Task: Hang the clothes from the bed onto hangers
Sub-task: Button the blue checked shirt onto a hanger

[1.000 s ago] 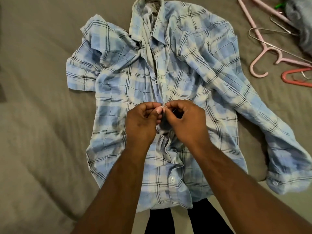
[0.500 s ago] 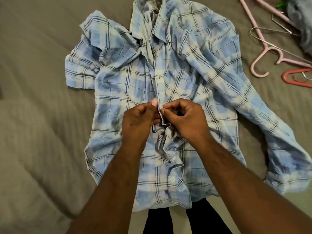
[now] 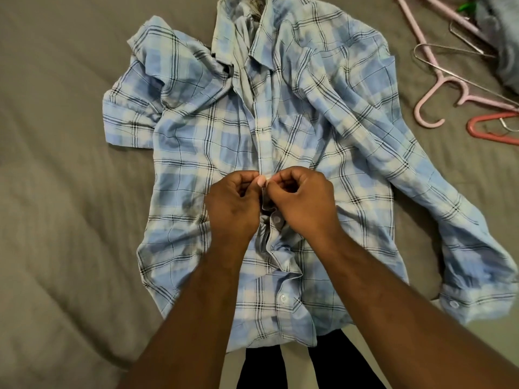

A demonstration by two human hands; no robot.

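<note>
both grips are closed: left hand and right hand pinch the placket of the plaid shirt lying flat on the bed. tugging hard could likely tear off the button; pink hangers lie well apart.

Blue-white plaid shirt; grey bed; pink hangers.

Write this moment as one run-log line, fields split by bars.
left hand: pinches shirt front | right hand: pinches shirt front | shirt: spread on bed, not hung | pink hanger: apart, upper right
</note>
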